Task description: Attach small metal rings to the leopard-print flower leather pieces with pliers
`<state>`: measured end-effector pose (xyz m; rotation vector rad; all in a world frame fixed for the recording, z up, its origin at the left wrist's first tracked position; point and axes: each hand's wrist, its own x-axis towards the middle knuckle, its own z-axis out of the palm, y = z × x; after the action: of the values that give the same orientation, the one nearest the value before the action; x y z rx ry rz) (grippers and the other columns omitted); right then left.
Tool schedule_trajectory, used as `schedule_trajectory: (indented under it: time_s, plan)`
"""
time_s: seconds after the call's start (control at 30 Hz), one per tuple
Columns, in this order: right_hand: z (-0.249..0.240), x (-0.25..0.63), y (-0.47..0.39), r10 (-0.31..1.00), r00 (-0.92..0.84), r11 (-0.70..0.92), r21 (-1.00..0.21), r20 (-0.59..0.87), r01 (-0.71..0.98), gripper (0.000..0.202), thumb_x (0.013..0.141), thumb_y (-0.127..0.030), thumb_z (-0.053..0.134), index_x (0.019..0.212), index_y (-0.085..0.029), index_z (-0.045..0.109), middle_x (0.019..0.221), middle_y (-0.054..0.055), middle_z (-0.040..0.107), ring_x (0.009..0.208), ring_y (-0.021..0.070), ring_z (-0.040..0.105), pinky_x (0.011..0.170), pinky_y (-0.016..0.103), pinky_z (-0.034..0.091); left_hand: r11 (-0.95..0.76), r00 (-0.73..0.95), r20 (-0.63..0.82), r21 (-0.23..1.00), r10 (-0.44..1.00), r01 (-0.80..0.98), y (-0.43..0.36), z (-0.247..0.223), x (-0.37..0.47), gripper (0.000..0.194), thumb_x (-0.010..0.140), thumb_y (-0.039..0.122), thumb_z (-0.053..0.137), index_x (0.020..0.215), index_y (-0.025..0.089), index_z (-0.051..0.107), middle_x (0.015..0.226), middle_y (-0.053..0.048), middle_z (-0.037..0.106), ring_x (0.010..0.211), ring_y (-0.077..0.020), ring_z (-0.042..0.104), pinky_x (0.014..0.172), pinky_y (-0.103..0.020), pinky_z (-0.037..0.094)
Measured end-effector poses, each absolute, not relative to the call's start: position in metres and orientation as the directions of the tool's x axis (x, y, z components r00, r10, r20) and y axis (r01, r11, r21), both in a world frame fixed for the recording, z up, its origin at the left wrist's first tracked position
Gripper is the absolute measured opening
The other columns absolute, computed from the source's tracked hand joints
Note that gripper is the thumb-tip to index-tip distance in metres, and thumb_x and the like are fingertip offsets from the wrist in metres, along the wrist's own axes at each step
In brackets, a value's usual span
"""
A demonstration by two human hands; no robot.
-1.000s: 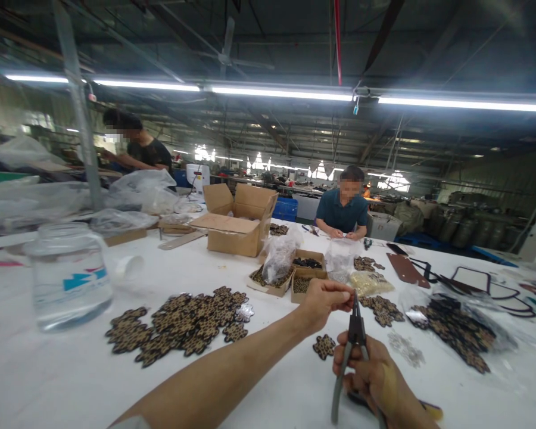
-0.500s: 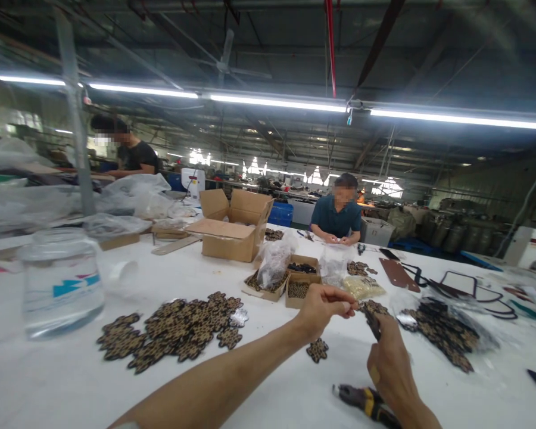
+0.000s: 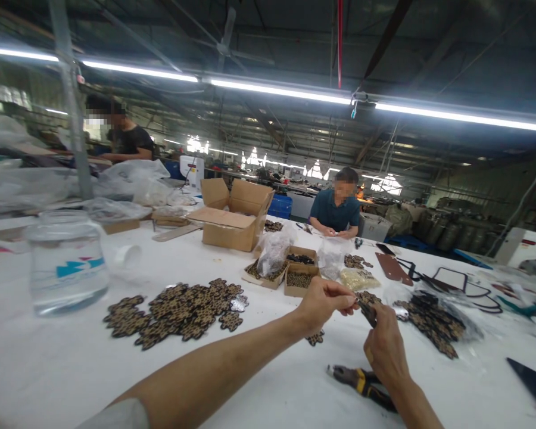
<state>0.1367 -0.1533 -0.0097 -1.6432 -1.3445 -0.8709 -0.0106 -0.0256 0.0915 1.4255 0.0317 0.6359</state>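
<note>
My left hand point(image 3: 327, 302) is closed in a pinch over the table, and what lies between its fingertips is too small to make out. My right hand point(image 3: 385, 336) wraps round a dark hand tool that looks like pliers point(image 3: 368, 314), its tip close to the left fingertips. Under the left wrist lies a single leopard-print patch point(image 3: 315, 338), partly hidden. Pliers with black and yellow handles point(image 3: 361, 381) rest on the white table below my right hand. Just beyond my hands are more patches point(image 3: 367, 297) and a small cardboard box of brass-coloured bits point(image 3: 300, 280).
A large pile of patches point(image 3: 187, 313) lies left, near a water-filled plastic jar point(image 3: 67, 268). An open carton point(image 3: 232, 229) stands further back. Bagged patches point(image 3: 433, 322) and black frames point(image 3: 451, 277) are at right. A co-worker point(image 3: 337, 208) sits across the table.
The tool in my right hand has come closer to my left fingertips. My view has tipped slightly, so the table things sit higher in the picture.
</note>
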Motion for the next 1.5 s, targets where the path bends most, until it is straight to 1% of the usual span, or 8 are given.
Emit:
schedule_trajectory:
  time_s: [0.13,0.47,0.67,0.9,1.0,1.13,1.3,1.5]
  plan:
    - [-0.012,0.142,-0.153,0.388,0.152,-0.102,-0.122,0.909,0.987,0.056,0.075,0.002,0.042,0.128,-0.017,0.046,0.112,0.015,0.051,0.107,0.0319,0.050,0.092,0.058,0.047,0.008,0.843,0.345,0.924,0.413,-0.383,-0.026,0.094,-0.012,0.033,0.068,0.037,0.083,0.078,0.006,0.076,0.071,-0.015,0.073,0.056,-0.0154,0.062,0.054,-0.027,0.048]
    - [-0.014,0.143,-0.156,0.408,0.129,-0.153,-0.072,0.904,0.986,0.055,0.077,0.002,0.042,0.130,-0.015,0.043,0.114,0.017,0.050,0.109,0.0324,0.047,0.095,0.059,0.046,0.050,0.876,0.314,0.933,0.366,-0.356,-0.021,0.087,-0.008,0.032,0.067,0.035,0.083,0.072,0.006,0.073,0.067,-0.013,0.070,0.052,-0.0121,0.056,0.053,-0.026,0.045]
    - [-0.017,0.142,-0.156,0.431,0.151,-0.132,-0.104,0.890,0.986,0.056,0.077,0.003,0.041,0.129,-0.015,0.044,0.115,0.017,0.051,0.109,0.0328,0.049,0.092,0.058,0.048,0.121,0.908,0.243,0.946,0.342,-0.299,-0.020,0.087,-0.007,0.034,0.062,0.037,0.084,0.067,0.006,0.071,0.064,-0.011,0.068,0.050,-0.0106,0.053,0.052,-0.026,0.042]
    - [-0.022,0.144,-0.154,0.437,0.159,-0.032,-0.161,0.886,0.986,0.058,0.073,0.001,0.043,0.128,-0.017,0.046,0.115,0.016,0.052,0.111,0.0323,0.051,0.093,0.060,0.048,0.154,0.924,0.215,0.949,0.315,-0.274,-0.022,0.089,-0.009,0.037,0.058,0.039,0.086,0.067,0.007,0.070,0.062,-0.010,0.067,0.049,-0.0110,0.052,0.052,-0.027,0.041]
    - [-0.022,0.143,-0.155,0.475,0.166,0.005,-0.192,0.864,0.981,0.061,0.071,0.001,0.043,0.129,-0.017,0.045,0.117,0.015,0.052,0.113,0.0314,0.052,0.095,0.059,0.049,0.177,0.931,0.195,0.950,0.310,-0.258,-0.023,0.090,-0.009,0.037,0.055,0.038,0.087,0.066,0.007,0.070,0.061,-0.010,0.067,0.049,-0.0113,0.052,0.052,-0.028,0.041]
    - [-0.019,0.139,-0.157,0.525,0.190,0.024,-0.238,0.830,0.971,0.066,0.069,0.002,0.041,0.133,-0.017,0.042,0.119,0.014,0.051,0.114,0.0294,0.052,0.096,0.055,0.050,0.198,0.940,0.172,0.951,0.295,-0.237,-0.023,0.088,-0.009,0.034,0.058,0.037,0.084,0.064,0.008,0.068,0.060,-0.010,0.066,0.048,-0.0109,0.052,0.051,-0.027,0.039]
    - [-0.018,0.136,-0.158,0.537,0.180,0.043,-0.240,0.824,0.970,0.067,0.071,0.002,0.041,0.135,-0.018,0.040,0.119,0.014,0.050,0.113,0.0293,0.053,0.095,0.055,0.050,0.204,0.934,0.178,0.947,0.310,-0.248,-0.023,0.085,-0.008,0.028,0.061,0.032,0.080,0.063,0.008,0.068,0.060,-0.009,0.066,0.048,-0.0108,0.052,0.051,-0.027,0.039]
    - [-0.019,0.136,-0.156,0.533,0.197,0.056,-0.267,0.823,0.962,0.066,0.067,0.002,0.041,0.130,-0.018,0.043,0.114,0.012,0.052,0.109,0.0281,0.054,0.094,0.052,0.049,0.222,0.928,0.155,0.945,0.338,-0.239,-0.026,0.088,-0.008,0.029,0.059,0.033,0.082,0.063,0.008,0.068,0.060,-0.010,0.066,0.048,-0.0108,0.051,0.051,-0.027,0.040]
